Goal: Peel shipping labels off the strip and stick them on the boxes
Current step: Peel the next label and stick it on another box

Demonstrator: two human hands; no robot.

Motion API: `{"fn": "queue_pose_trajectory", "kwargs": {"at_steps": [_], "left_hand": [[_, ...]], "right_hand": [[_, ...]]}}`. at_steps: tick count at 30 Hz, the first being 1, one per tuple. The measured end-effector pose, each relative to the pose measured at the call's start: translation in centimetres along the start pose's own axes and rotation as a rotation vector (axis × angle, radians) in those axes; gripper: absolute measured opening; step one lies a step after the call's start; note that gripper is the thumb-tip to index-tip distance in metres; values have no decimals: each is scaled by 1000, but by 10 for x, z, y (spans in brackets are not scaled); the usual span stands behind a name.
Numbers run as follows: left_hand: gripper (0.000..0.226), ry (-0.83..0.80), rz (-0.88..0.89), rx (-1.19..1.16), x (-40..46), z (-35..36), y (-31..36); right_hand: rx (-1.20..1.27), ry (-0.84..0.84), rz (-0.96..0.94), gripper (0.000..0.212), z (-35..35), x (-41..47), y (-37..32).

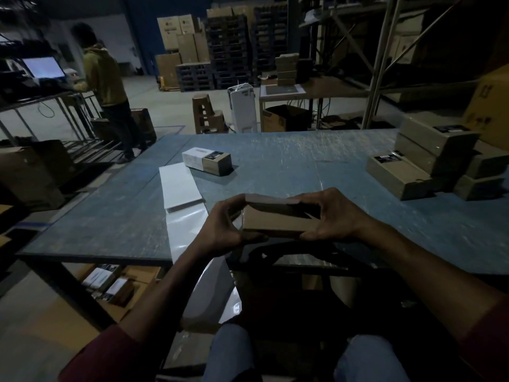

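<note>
I hold a small brown cardboard box (275,220) above the near edge of the blue table (303,166). My left hand (223,227) grips its left end and my right hand (330,216) grips its right end, fingers curled over the top. The white label strip (180,186) lies on the table to the left, and its glossy backing trails off the near edge toward my lap. Further back a box with a white label (206,160) rests on the table.
Several brown boxes (429,158) are stacked at the table's right end. A person in a yellow hoodie (106,78) stands at a desk with a lit screen at far left. Cartons lie under the table, and pallets, shelving and a stool stand beyond.
</note>
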State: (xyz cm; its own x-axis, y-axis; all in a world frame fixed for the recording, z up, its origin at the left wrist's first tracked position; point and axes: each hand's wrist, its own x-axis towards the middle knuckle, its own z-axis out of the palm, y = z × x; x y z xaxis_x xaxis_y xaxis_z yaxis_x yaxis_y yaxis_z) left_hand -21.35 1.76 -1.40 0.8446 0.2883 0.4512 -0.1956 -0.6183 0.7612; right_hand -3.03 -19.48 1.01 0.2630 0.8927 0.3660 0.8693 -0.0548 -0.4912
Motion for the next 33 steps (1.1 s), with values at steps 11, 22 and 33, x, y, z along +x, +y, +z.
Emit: {"fn": "queue_pose_trajectory", "kwargs": {"at_steps": [11, 22, 33], "left_hand": [[63, 6, 47, 71, 1, -4, 5], [67, -35, 47, 90, -3, -8, 5], [53, -73, 247, 252, -5, -20, 16]], "right_hand": [[151, -10, -36, 76, -8, -6, 12], [210, -46, -47, 73, -4, -5, 12], [262, 34, -152, 59, 2, -4, 12]]}}
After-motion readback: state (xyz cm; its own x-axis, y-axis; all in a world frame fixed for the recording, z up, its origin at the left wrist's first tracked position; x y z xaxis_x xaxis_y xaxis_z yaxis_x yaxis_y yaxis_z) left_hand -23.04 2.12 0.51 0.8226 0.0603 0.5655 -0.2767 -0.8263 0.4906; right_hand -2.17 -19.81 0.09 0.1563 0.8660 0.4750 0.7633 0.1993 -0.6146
